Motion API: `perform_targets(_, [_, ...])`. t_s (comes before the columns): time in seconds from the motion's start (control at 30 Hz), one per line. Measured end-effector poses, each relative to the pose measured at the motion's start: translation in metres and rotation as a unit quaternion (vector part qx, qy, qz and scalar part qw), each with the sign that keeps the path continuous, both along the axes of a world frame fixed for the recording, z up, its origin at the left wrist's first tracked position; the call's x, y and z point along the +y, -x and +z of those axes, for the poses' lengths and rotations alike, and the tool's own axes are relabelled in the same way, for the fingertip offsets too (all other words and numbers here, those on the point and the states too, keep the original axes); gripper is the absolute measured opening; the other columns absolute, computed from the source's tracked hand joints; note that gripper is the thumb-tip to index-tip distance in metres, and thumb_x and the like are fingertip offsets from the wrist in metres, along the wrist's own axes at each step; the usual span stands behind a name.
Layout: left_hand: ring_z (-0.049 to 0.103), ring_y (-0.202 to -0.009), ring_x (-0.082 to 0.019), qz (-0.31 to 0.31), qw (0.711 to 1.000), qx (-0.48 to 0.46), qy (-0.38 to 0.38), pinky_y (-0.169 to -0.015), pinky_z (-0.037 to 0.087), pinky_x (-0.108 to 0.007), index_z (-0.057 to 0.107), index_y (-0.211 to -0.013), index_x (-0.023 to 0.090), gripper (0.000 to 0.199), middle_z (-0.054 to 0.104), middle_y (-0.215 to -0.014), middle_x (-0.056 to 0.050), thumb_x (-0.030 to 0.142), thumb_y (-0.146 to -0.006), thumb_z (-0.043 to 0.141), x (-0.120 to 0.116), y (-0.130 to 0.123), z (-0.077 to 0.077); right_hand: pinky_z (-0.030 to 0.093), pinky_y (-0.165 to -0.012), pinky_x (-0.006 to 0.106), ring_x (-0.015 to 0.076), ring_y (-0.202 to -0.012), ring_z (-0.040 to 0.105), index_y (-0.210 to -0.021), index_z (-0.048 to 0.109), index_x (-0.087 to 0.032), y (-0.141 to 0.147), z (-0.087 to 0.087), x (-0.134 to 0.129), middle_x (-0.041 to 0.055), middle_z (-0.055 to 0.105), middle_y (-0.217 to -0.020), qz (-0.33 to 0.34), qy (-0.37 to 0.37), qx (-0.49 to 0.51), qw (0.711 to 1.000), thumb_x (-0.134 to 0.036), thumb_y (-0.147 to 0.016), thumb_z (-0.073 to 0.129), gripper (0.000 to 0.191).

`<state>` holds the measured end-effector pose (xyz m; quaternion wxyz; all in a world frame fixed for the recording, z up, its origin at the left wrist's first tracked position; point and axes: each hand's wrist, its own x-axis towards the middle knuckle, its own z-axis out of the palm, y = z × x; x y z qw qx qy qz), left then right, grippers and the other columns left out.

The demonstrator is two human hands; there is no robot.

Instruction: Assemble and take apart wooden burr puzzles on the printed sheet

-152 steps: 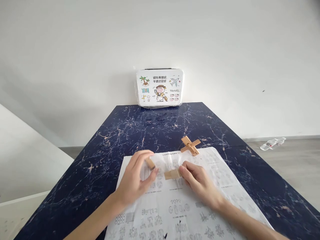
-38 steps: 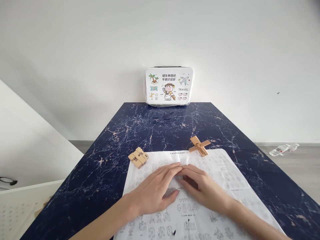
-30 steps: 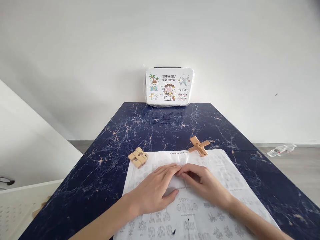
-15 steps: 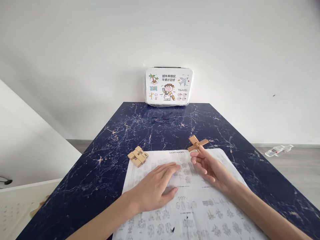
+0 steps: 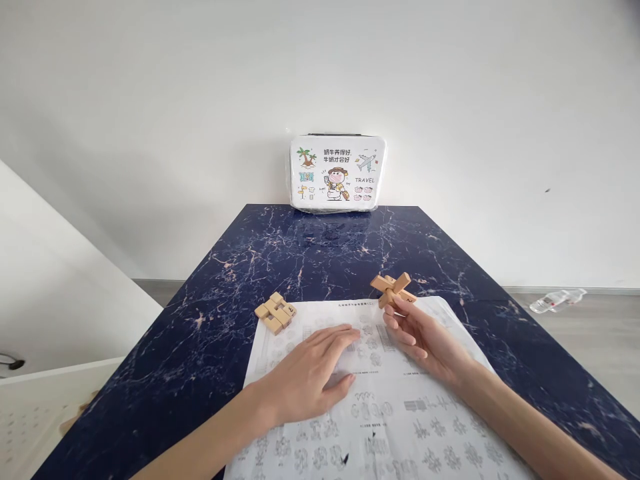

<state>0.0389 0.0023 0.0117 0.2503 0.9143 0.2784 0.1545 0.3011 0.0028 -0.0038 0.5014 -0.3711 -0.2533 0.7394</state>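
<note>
Between the thumb and fingers of my right hand (image 5: 425, 337) is a wooden burr puzzle (image 5: 393, 289), its crossed bars pointing several ways and a dark mark on one bar. It is held at the far right part of a printed instruction sheet (image 5: 395, 387). My left hand (image 5: 317, 373) lies flat on the sheet, fingers stretched out, holding nothing. Beyond it, at the sheet's far left corner, rests a second wooden puzzle (image 5: 275, 313) of interlocked blocks, with a number marked on it.
A white case (image 5: 339, 175) with cartoon prints stands against the wall at the back of the dark blue marbled table (image 5: 320, 260). To the lower left is a white basket (image 5: 35, 413) with wooden pieces inside. Clear plastic packaging (image 5: 557, 301) lies at right, off the table.
The burr puzzle has turned in my right hand, so different bars and a marked face now show. My left hand and the other puzzle have stayed where they were.
</note>
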Motion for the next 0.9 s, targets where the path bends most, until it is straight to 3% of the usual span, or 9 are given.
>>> perform_targets(0.17, [0.047,-0.147,-0.032,0.003,1.000,0.006,0.000,-0.116,0.048,-0.054,0.037,-0.155,0.027,0.058,0.052,-0.156,-0.013,0.029,-0.101,0.058,0.000,-0.001,0.001,0.034,-0.032,0.015,0.0050,-0.046,0.040,-0.086,0.060,-0.018,0.003,0.001,-0.002,-0.0011,0.056,-0.073,0.034,-0.025,-0.057,0.997,-0.052,-0.094,0.071,0.037])
perform_targets(0.4, [0.048,-0.147,-0.031,0.002,1.000,-0.007,-0.004,-0.118,0.046,-0.054,0.039,-0.153,0.027,0.057,0.053,-0.156,-0.013,0.028,-0.100,0.060,0.000,-0.001,0.001,0.047,-0.046,0.025,0.0118,-0.052,0.057,-0.084,0.064,-0.017,0.011,-0.009,-0.011,0.0030,0.064,-0.074,0.127,-0.158,-0.196,0.960,-0.061,-0.101,0.056,0.049])
perform_targets(0.9, [0.049,-0.146,-0.031,0.002,1.000,-0.012,-0.005,-0.118,0.046,-0.054,0.039,-0.152,0.028,0.057,0.053,-0.156,-0.012,0.028,-0.099,0.061,0.000,-0.001,-0.001,0.046,-0.052,0.026,0.0127,-0.052,0.057,-0.084,0.066,-0.017,0.012,-0.007,-0.014,0.0028,0.065,-0.070,0.136,-0.201,-0.260,0.935,-0.060,-0.105,0.049,0.051])
